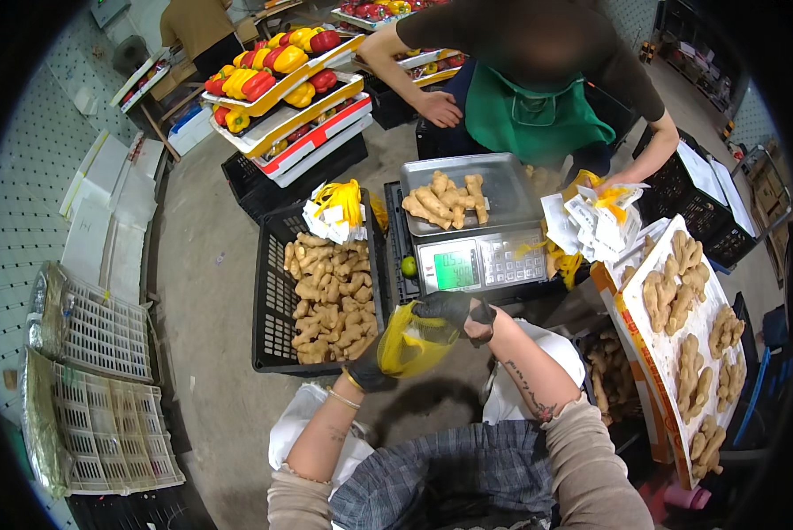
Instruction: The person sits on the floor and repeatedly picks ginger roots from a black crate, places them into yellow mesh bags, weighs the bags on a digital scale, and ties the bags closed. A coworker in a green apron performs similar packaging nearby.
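A yellow mesh bag (409, 348) is stretched between my two black-gloved hands, in front of the scale. My left hand (372, 370) grips its lower left side and is partly hidden by the netting. At its upper right edge, my right hand (444, 309) holds the mesh. Several pieces of ginger root (446, 200) lie on the steel pan (509, 179) of a digital weighing scale (479, 262) with a lit green display. To the left, a black plastic crate (274, 318) holds many ginger roots (333, 298). A bundle of yellow mesh bags with white tags (338, 209) rests on its far end.
Across the scale sits a person in a green apron (539, 116), one hand by more tagged bags (592, 218). At right, a white foam tray (668, 351) carries ginger. Stacked trays of bell peppers (270, 66) stand behind the crate. A green lime-like fruit (409, 267) lies beside the scale.
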Demonstrator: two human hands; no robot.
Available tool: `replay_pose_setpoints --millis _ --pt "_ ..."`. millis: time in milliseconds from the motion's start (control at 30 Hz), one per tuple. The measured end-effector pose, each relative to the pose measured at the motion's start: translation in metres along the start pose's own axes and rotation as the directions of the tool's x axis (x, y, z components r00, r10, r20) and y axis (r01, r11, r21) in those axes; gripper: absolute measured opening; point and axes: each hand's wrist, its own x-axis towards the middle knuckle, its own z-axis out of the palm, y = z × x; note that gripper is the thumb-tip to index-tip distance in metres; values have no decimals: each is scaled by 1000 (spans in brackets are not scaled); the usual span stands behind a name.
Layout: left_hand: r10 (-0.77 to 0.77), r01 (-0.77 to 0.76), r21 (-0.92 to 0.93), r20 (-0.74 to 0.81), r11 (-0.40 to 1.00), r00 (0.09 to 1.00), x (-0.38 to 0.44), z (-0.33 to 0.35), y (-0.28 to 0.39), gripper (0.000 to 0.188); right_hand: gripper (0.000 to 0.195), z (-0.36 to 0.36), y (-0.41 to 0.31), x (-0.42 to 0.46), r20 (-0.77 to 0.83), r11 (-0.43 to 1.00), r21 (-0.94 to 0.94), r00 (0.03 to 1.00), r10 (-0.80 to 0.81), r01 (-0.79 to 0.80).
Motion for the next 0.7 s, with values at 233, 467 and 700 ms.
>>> replay_pose_setpoints --millis 233,467,700 --pt "13 -33 128 155 991 988 6 7 16 67 28 10 -2 -1 -13 964 -267 1000 -22 18" --pt "-227 260 -213 165 942 960 -18 -33 -36 44 21 -14 39 35 446 338 -699 755 -481 629" --pt "-393 391 -496 106 775 914 -35 -10 -66 56 22 42 74 53 430 849 -525 879 207 57"
